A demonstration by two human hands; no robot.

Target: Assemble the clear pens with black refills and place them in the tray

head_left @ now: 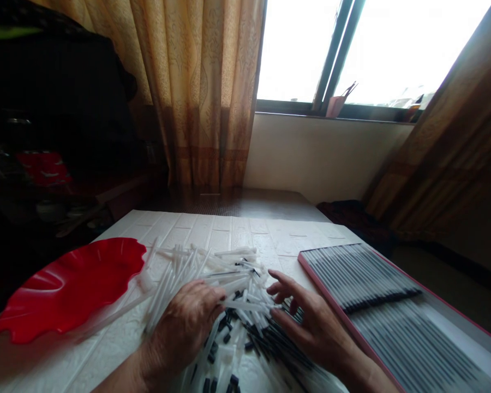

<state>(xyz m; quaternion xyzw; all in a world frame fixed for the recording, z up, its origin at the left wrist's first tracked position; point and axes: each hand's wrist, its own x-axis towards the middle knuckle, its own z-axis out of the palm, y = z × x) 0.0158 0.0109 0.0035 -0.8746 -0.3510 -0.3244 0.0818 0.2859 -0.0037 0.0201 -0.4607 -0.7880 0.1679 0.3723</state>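
White tubes (245, 307) between opposing fingers (288, 282)

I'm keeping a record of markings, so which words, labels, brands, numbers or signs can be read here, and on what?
There are none that can be read.
Red item in the shadows at the left: pale marks, too blurred to tell lettering from pattern.
White tubes and pink-edged box: no lettering can be made out.
Red dish: no lettering shows.
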